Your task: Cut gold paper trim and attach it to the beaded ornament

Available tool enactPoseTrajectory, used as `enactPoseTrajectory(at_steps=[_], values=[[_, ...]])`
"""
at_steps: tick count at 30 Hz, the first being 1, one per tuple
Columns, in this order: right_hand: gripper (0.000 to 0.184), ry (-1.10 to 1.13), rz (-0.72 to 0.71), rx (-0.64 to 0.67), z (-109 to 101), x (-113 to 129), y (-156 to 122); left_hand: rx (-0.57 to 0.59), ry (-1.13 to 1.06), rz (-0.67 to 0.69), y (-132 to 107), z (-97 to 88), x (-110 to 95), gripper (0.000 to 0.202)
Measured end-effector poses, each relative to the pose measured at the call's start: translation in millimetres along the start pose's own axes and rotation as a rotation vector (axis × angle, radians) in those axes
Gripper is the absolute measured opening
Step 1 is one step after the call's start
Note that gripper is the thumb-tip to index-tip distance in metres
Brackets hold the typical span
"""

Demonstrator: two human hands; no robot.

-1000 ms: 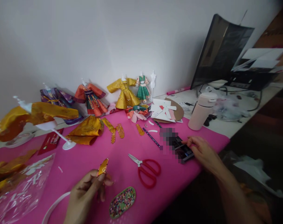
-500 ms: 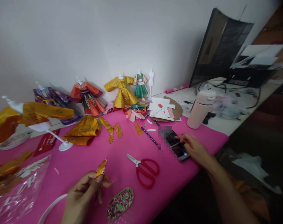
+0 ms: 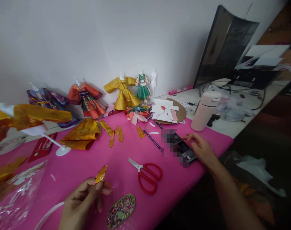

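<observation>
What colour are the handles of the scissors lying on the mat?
Red, on the scissors; clearest in the head view.

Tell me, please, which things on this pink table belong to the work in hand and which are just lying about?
In hand:
- left hand pinching a small gold paper piece
- right hand touching a phone

Lying about:
- red scissors
- oval bead tray
- purple pencil
- pink bottle
- paper dresses on stands, such as the yellow dress
- monitor
</observation>
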State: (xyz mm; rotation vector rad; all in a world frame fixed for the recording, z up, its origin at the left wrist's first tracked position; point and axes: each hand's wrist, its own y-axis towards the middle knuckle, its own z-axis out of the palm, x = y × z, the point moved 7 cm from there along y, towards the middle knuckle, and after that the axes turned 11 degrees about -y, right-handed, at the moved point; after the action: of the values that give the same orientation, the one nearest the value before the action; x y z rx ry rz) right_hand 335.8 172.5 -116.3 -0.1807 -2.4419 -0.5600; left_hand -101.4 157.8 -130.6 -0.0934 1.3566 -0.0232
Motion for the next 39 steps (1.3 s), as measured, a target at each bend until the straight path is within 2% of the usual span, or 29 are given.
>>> enactPoseTrajectory(at_steps=[6,14,19,24,26,28,31,34,36,39], values=[[0.017,0.009,-0.008,-0.062,-8,0,-11,-0.017,-0.007,-0.008,-3,0.9,-1,0.024],[0.020,0.019,-0.285,0.073,-5,33,-21,0.027,0.025,0.015,3,-6.9,5,0.025],[0.022,0.009,-0.342,0.098,2,40,-22,0.065,0.052,0.033,-1,4.1,-3,0.026],[0.021,0.077,-0.369,0.002,-13,46,-21,0.052,0.047,0.017,-6,14.6,-11,0.031],[0.022,0.126,-0.387,-0.055,-22,57,-22,0.069,0.047,0.001,-6,17.2,-9,0.033],[0.023,0.183,-0.425,-0.075,-23,79,-26,0.084,0.048,-0.004,-5,17.8,-6,0.034],[0.023,0.265,-0.541,0.012,-1,132,-45,0.115,0.050,-0.007,-4,18.8,0,0.032],[0.027,0.305,-0.643,0.249,42,188,-73,0.166,0.049,-0.016,-6,24.6,0,0.036],[0.028,0.287,-0.629,0.346,66,212,-87,0.192,0.056,-0.034,-9,30.0,-3,0.038],[0.027,0.256,-0.542,0.416,85,227,-93,0.208,0.053,-0.069,-14,36.8,-6,0.040]])
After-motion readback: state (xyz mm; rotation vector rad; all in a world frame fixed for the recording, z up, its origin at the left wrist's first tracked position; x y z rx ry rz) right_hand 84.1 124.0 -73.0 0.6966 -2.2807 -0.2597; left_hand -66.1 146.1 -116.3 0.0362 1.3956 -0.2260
